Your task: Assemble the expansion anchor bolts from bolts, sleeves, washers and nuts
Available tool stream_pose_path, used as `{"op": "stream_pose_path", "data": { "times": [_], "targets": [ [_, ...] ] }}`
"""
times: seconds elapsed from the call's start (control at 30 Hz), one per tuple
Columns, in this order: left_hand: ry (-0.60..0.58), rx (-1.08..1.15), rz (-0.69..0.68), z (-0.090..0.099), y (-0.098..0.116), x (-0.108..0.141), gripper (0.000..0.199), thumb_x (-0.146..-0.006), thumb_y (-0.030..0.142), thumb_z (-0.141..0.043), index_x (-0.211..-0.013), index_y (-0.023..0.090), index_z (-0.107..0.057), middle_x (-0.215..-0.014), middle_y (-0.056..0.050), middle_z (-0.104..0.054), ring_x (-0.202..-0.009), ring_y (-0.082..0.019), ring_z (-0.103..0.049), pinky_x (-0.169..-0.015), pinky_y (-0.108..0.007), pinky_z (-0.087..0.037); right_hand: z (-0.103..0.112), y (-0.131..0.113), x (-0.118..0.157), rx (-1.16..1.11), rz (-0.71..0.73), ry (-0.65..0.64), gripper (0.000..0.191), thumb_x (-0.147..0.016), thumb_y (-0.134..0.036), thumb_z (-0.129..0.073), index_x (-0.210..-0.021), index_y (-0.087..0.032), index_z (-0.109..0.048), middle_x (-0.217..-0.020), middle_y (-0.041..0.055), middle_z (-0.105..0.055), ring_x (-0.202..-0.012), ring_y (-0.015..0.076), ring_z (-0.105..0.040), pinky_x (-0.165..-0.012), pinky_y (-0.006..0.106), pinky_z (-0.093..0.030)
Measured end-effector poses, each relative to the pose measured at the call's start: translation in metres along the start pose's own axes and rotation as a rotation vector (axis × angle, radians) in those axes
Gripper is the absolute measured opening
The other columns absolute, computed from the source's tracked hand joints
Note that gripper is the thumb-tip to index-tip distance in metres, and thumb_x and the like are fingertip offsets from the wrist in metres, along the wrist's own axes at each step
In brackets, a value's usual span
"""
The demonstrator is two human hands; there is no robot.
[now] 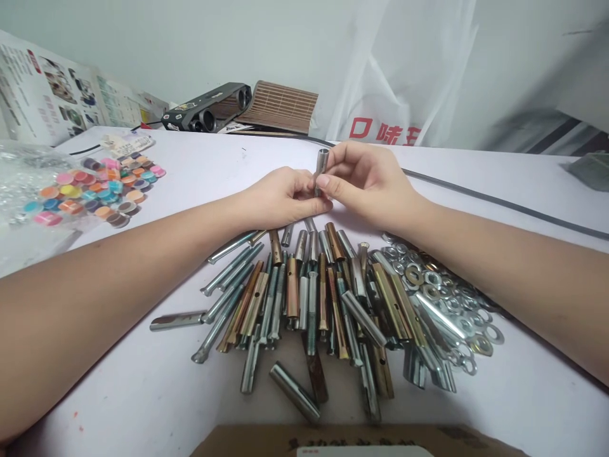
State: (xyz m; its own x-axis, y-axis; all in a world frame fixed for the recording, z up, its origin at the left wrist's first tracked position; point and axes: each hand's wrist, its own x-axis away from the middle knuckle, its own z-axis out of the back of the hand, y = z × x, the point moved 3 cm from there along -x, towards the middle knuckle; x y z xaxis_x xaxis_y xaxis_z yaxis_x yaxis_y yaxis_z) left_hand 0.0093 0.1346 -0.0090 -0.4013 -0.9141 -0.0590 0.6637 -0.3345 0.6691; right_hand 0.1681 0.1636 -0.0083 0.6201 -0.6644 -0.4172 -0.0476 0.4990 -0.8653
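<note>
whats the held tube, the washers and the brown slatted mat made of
Held tube: probably steel, smooth and silvery with a soft sheen.
Washers: metal, mostly bright silver, some yellowish, perhaps plated, judging by their shine.
Brown slatted mat: likely bamboo or wood, matte, from its thin parallel strips.

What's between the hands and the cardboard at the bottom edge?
A pile of metal bolts and sleeves, with washers at its right; the head view shows it.

Bolts (311, 317) and sleeves (292, 292) on the table (118, 393), washers (431, 292) rightward, cardboard (252, 438) in front
</note>
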Motion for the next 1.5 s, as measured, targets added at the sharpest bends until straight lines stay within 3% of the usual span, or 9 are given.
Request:
{"op": "stream_pose_path", "data": {
  "times": [0.23, 0.43, 0.5, 0.6, 0.7, 0.83, 1.0, 1.37, 1.5],
  "targets": [
    [-0.015, 0.016, 0.044, 0.004, 0.0, 0.002, 0.028, -0.083, 0.037, -0.071, -0.098, 0.013, -0.076, -0.077, -0.001, -0.068, -0.069, -0.01, -0.056, -0.07, -0.026, -0.042, 0.0, -0.002, 0.004, 0.083, 0.011, -0.067, 0.019, -0.085, -0.023, -0.072, -0.103, -0.017, -0.068, -0.095, 0.0063, -0.073, -0.087, 0.017, -0.069, -0.08, 0.032, -0.057],
    [0.008, 0.111, 0.024, 0.005, -0.003, 0.002, 0.017, -0.073, 0.027, -0.077, -0.084, 0.015, -0.074, -0.083, -0.003, -0.07, -0.084, -0.016, -0.063, -0.085, -0.032, -0.051, 0.0, -0.003, 0.005, 0.152, -0.018, -0.156, 0.006, -0.082, -0.022, -0.07, -0.083, -0.016, -0.07, -0.082, 0.0036, -0.069, -0.073, 0.0134, -0.061, -0.07, 0.03, -0.052],
    [0.009, 0.13, 0.027, 0.006, -0.004, 0.002, 0.022, -0.07, 0.023, -0.076, -0.091, 0.016, -0.075, -0.088, -0.004, -0.07, -0.089, -0.017, -0.064, -0.087, -0.033, -0.053, -0.001, -0.001, 0.006, 0.137, -0.067, -0.165, 0.005, -0.081, -0.021, -0.071, -0.083, -0.016, -0.071, -0.079, 0.0033, -0.068, -0.07, 0.0129, -0.059, -0.066, 0.029, -0.05],
    [0.008, 0.237, 0.002, 0.008, -0.004, 0.004, 0.05, -0.068, 0.018, -0.073, -0.118, 0.018, -0.071, -0.101, -0.007, -0.071, -0.09, -0.017, -0.064, -0.081, -0.032, -0.053, -0.002, 0.0, 0.007, 0.118, -0.119, -0.173, 0.006, -0.08, -0.02, -0.071, -0.084, -0.016, -0.071, -0.077, 0.0033, -0.067, -0.067, 0.0119, -0.057, -0.062, 0.029, -0.048],
    [0.017, 0.352, 0.011, 0.011, -0.005, 0.007, 0.063, -0.071, 0.02, -0.071, -0.133, 0.021, -0.065, -0.092, -0.005, -0.07, -0.076, -0.015, -0.061, -0.071, -0.032, -0.051, -0.001, 0.001, 0.007, 0.125, -0.166, -0.172, 0.003, -0.08, -0.019, -0.07, -0.081, -0.016, -0.07, -0.073, 0.0027, -0.066, -0.063, 0.0112, -0.055, -0.057, 0.028, -0.045],
    [0.078, 0.427, 0.02, 0.012, -0.01, 0.009, 0.048, -0.079, 0.03, -0.071, -0.126, 0.023, -0.071, -0.075, -0.002, -0.068, -0.073, -0.015, -0.063, -0.073, -0.033, -0.053, 0.0, 0.002, 0.008, 0.122, -0.173, -0.189, 0.005, -0.082, -0.02, -0.07, -0.083, -0.016, -0.072, -0.075, 0.0039, -0.069, -0.066, 0.0132, -0.059, -0.06, 0.03, -0.05],
    [0.192, 0.509, -0.052, 0.011, -0.016, 0.006, 0.038, -0.079, 0.042, -0.078, -0.111, 0.022, -0.076, -0.1, -0.005, -0.075, -0.098, -0.019, -0.07, -0.091, -0.036, -0.058, 0.001, 0.004, 0.008, 0.105, -0.169, -0.186, 0.017, -0.082, -0.02, -0.07, -0.096, -0.015, -0.077, -0.087, 0.0065, -0.074, -0.07, 0.0141, -0.063, -0.065, 0.031, -0.054],
    [0.202, 0.409, -0.042, 0.011, -0.011, 0.008, 0.034, -0.078, 0.049, -0.08, -0.096, 0.02, -0.078, -0.097, -0.008, -0.075, -0.098, -0.021, -0.07, -0.084, -0.034, -0.059, 0.001, 0.004, 0.008, 0.214, -0.169, -0.193, 0.014, -0.082, -0.023, -0.071, -0.092, -0.015, -0.078, -0.075, 0.0042, -0.07, -0.063, 0.0126, -0.058, -0.058, 0.029, -0.046],
    [0.162, 0.434, -0.115, 0.01, -0.009, 0.007, 0.032, -0.076, 0.046, -0.083, -0.09, 0.018, -0.079, -0.104, -0.007, -0.074, -0.094, -0.016, -0.068, -0.089, -0.032, -0.056, 0.002, 0.005, 0.007, 0.286, -0.16, -0.207, 0.013, -0.082, -0.023, -0.07, -0.091, -0.017, -0.078, -0.08, 0.0037, -0.072, -0.07, 0.0152, -0.063, -0.067, 0.033, -0.051]
  ]
}}
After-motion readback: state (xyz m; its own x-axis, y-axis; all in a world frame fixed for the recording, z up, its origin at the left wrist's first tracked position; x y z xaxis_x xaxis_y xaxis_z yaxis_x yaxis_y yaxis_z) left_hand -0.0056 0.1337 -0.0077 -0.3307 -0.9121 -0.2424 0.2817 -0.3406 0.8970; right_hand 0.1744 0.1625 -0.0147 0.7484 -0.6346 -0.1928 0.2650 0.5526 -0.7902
